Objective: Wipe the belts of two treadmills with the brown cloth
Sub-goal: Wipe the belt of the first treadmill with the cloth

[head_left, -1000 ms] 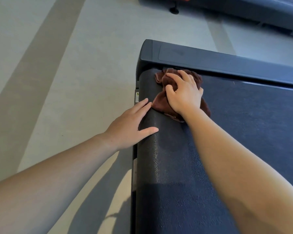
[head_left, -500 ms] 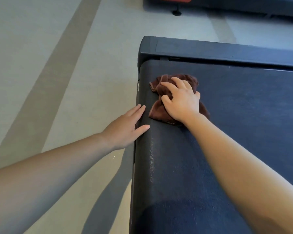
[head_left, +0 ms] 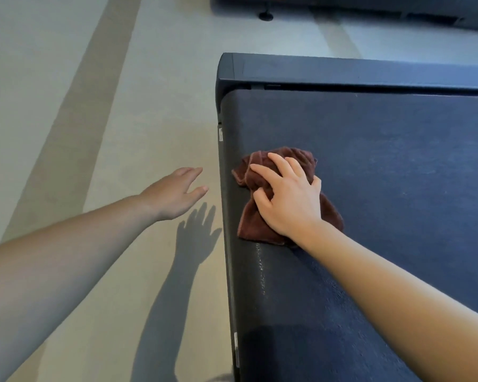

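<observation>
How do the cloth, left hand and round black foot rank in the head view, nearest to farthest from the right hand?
1. Cloth, under the right hand.
2. Left hand, left, over the floor.
3. Round black foot, far ahead.

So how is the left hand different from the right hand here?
The right hand grips the bunched brown cloth with curled fingers; the left hand holds nothing, its fingers straight. The right hand presses down on the treadmill belt; the left hand hangs over the floor beside the treadmill, apart from the belt. Both are bare and reach forward.
</observation>
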